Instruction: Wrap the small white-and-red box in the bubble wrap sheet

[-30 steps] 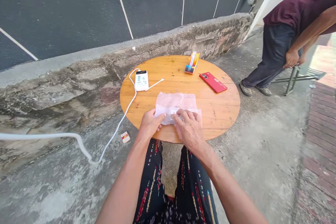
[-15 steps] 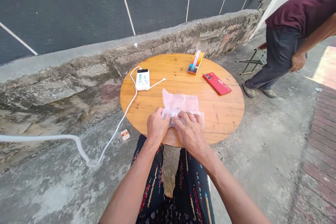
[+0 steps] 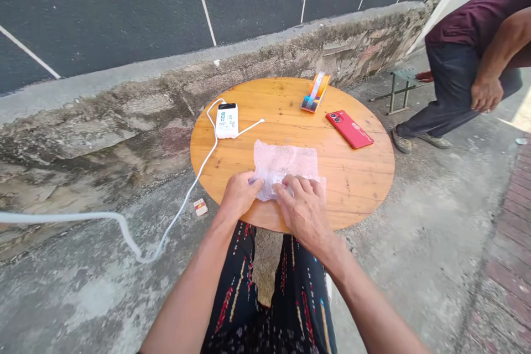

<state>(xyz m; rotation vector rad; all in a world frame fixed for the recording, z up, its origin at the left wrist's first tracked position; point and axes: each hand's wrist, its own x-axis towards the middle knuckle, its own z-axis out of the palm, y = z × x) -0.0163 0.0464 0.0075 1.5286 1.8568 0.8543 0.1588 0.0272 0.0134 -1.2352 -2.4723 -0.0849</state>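
Observation:
A sheet of clear bubble wrap (image 3: 286,160) lies on the near half of a round wooden table (image 3: 357,177). My left hand (image 3: 238,196) grips its near left edge with curled fingers. My right hand (image 3: 305,210) presses on the near edge beside it, fingers bent over a folded part of the wrap. Whatever sits inside the fold is hidden.
A white power bank (image 3: 227,120) with a white cable (image 3: 182,204) sits at the table's far left. A tape dispenser (image 3: 315,94) and a red phone (image 3: 349,129) lie at the far right. Another person (image 3: 473,55) bends over at the right near a small metal stool (image 3: 398,86). A small box (image 3: 201,207) lies on the concrete.
My hands have stayed on the near edge of the bubble wrap, shifting slightly. The person at the right has moved farther right and the stool now stands by the wall.

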